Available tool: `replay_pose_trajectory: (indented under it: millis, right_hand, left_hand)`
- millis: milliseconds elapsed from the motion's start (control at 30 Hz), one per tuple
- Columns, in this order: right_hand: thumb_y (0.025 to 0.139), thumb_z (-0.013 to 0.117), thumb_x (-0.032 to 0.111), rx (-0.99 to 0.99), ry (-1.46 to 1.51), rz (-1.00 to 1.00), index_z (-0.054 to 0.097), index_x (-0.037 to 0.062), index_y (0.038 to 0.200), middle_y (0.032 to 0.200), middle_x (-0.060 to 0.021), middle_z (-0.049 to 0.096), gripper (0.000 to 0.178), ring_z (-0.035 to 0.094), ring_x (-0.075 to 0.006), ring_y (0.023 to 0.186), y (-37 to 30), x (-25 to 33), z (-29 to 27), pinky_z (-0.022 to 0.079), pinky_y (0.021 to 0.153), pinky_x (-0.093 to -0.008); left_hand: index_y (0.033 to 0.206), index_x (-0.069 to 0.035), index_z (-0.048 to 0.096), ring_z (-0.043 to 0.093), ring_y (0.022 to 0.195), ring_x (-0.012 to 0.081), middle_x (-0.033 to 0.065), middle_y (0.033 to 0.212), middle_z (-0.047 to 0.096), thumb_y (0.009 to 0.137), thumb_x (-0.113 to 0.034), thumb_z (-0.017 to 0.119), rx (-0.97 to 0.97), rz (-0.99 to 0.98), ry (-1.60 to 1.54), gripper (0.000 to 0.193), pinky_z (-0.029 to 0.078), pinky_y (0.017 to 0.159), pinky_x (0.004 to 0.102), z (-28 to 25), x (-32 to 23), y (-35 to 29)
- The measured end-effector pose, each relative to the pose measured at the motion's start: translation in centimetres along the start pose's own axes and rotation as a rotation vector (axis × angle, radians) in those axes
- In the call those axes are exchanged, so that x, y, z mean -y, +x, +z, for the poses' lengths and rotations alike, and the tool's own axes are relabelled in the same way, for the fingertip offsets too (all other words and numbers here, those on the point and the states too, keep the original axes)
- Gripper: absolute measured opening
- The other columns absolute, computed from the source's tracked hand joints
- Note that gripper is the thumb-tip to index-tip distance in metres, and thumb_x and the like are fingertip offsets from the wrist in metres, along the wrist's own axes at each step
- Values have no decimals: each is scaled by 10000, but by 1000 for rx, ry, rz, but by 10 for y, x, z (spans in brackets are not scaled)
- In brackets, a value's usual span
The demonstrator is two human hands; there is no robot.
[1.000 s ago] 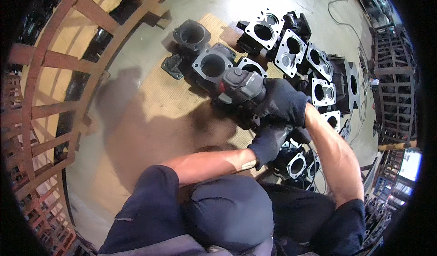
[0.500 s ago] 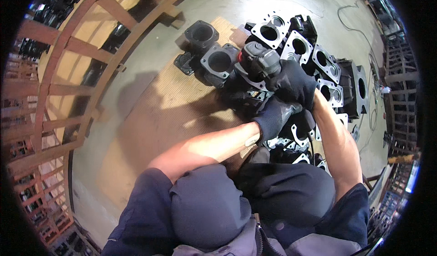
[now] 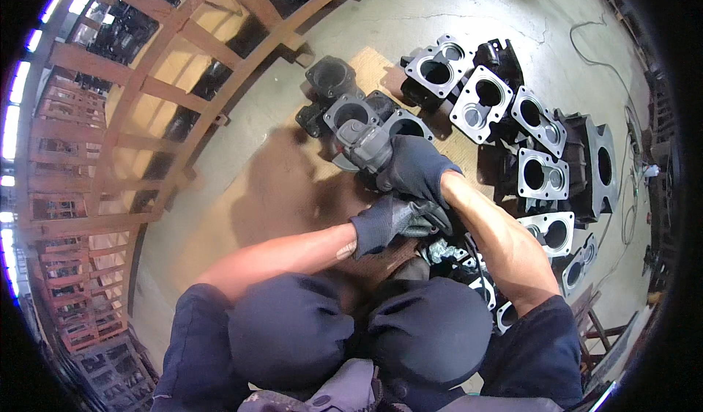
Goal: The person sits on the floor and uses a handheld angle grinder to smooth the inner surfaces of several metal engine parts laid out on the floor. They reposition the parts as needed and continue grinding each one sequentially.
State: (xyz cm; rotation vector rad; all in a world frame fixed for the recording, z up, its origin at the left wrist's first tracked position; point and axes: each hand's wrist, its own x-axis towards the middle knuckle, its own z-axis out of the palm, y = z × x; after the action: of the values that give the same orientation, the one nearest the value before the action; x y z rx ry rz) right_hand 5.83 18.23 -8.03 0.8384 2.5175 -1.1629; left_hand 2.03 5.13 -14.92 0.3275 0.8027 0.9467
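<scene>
The grey, stubby-bodied angle grinder [image 3: 364, 142] looks a dense, rigid power tool, likely heavy at the head and prone to kick, so it is judged best held two-handed, on the body behind the head and on the rear handle; it sits over the dark cast-metal housings with round bores [image 3: 351, 112] standing on the concrete floor [image 3: 512, 16]. The right hand [image 3: 417, 169], in a dark glove, is closed round the grinder's body, while the gloved left hand [image 3: 382, 223] is wrapped tight on its rear handle just below, the two hands close together.
</scene>
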Motion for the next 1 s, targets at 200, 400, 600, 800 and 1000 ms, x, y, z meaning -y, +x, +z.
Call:
replay_pose_trajectory:
  millis: [200,400,600,800,1000]
  right_hand:
    - [645,693,321,-34,-135,-9,679,0,877,832,-261,645,396,643,-394,844,21,-26,-36,510,755,-392]
    - [686,673,285,-195,-14,61,669,-16,873,832,-266,638,354,640,-381,890,21,-24,-37,506,765,-404]
    - [644,715,275,-106,-103,87,669,34,958,895,-254,649,398,625,-397,892,1,-29,-24,505,787,-412]
    - [680,708,278,-69,-50,209,650,65,1007,918,-232,657,395,614,-400,929,-2,-12,-37,495,814,-404]
    - [657,737,280,-127,-54,231,625,16,1011,932,-252,650,456,613,-395,948,33,16,-52,497,811,-397]
  left_hand:
    - [985,-42,622,622,787,167,59,934,652,950,-282,506,-266,-90,-55,269,511,731,286,36,-37,32]
    - [1080,-115,605,601,868,124,15,984,638,935,-243,557,-258,13,-77,200,526,734,288,17,-27,47]
    - [1135,-87,599,609,938,138,40,1075,645,889,-289,640,-154,-68,-211,321,532,777,330,32,-9,32]
    - [1177,-16,590,547,1085,191,115,1205,609,917,-307,571,-87,241,611,390,392,977,324,27,-27,33]
    - [1180,-27,588,554,1071,244,147,1226,591,909,-328,558,-110,254,739,407,393,959,343,7,-75,17]
